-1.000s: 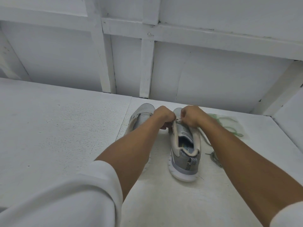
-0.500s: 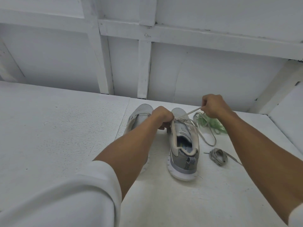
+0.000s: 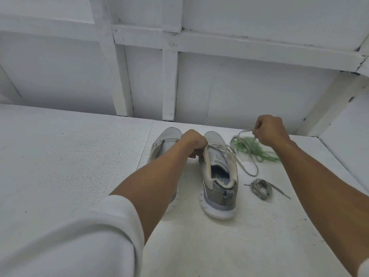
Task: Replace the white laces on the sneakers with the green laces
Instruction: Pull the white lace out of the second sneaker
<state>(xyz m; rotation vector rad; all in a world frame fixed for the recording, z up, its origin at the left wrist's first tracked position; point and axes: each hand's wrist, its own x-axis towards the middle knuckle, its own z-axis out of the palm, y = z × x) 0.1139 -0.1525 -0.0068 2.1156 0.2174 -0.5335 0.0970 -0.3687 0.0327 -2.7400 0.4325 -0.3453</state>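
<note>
While the white lace (image 3: 253, 174) comes out of the laced sneaker (image 3: 218, 188), unlacing is the step in hand (green lacing not yet begun)
Left hand (image 3: 194, 141) curled on the sneaker's collar by the top eyelets, steadying it; right hand (image 3: 268, 130) raised to the side, pinching the lace, which loops slack over the table (image 3: 79, 156) back to the eyelets. Next move, as I judge it: work the lace out of the lower eyelets, shoe held down. Green laces (image 3: 257, 151) heaped below the right hand; the slack lace crosses them, so tangling is the risk. Coiled lace (image 3: 260, 188) lies beside the heel; second sneaker (image 3: 166, 140) stands behind the left forearm, partly hidden
</note>
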